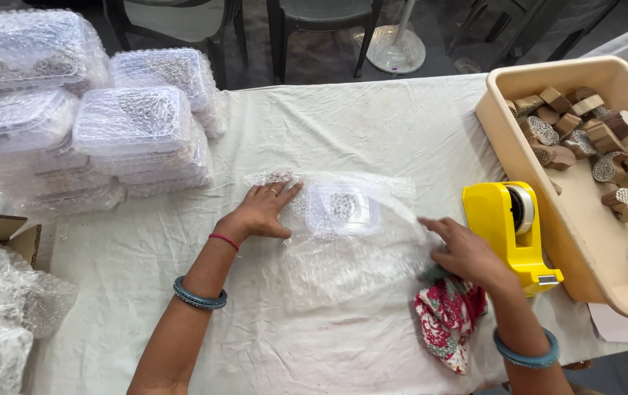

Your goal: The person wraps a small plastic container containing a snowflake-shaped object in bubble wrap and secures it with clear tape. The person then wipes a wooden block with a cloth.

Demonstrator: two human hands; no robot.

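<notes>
Left hand (pixel 264 211) lies flat, palm down, fingers spread, pressing the left edge of a sheet of bubble wrap (pixel 343 256). Nothing clasped; hand open on the wrap. A ring shows on one finger, a red thread at the wrist, a blue-green bangle farther up the forearm.

Right hand (pixel 467 252) rests on the wrap's right edge, fingers pointing toward 10 o'clock, loosely extended. It looks open on the wrap; whether the fingertips pinch the film cannot be told. Another blue-green bangle on this wrist.

Between the two hands, at the centre of the wrap, sits a clear plastic box (pixel 343 208) with a patterned piece inside, touching the left fingertips. Wrap covers it and spreads toward 6 o'clock.

Just under the right wrist, at 6 o'clock, a red and green printed cloth (pixel 447 318) hangs at the table edge. At 3 o'clock of the right hand, just beside it, a yellow tape dispenser (pixel 515 227) with a roll of clear tape. Beyond that, at 2 o'clock, a beige plastic tub (pixel 584 241) holding carved wooden blocks (pixel 592 139).

At 10 to 11 o'clock of the left hand, a stack of bubble-wrapped boxes (pixel 102 124). At 8 o'clock, loose wrap and a cardboard carton (pixel 3 228) corner. All on a table with a creased white cloth (pixel 358 121). Dark chair legs at 12 o'clock beyond the table.
</notes>
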